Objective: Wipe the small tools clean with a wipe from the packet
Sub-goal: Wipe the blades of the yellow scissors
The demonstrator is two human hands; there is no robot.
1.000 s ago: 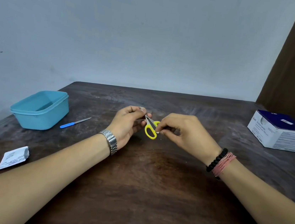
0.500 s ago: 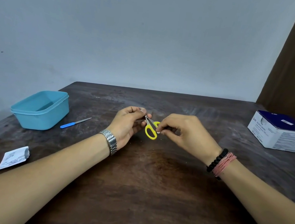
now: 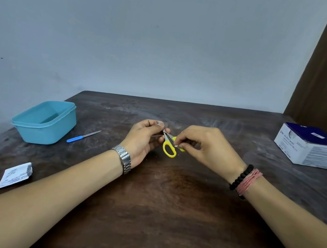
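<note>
Little has moved since a second ago: both hands stay mid-counter. At far left the torn wipe packet [image 3: 15,175] lies near the blue tub [image 3: 44,121] and blue-handled file [image 3: 83,136]. Left hand [image 3: 143,140] pinches the scissors' [image 3: 168,144] blades; whether a wipe sits inside that grip I cannot tell. Right hand [image 3: 207,147] holds the yellow handles. Blade-wiping seems under way; next probably the file.
</note>
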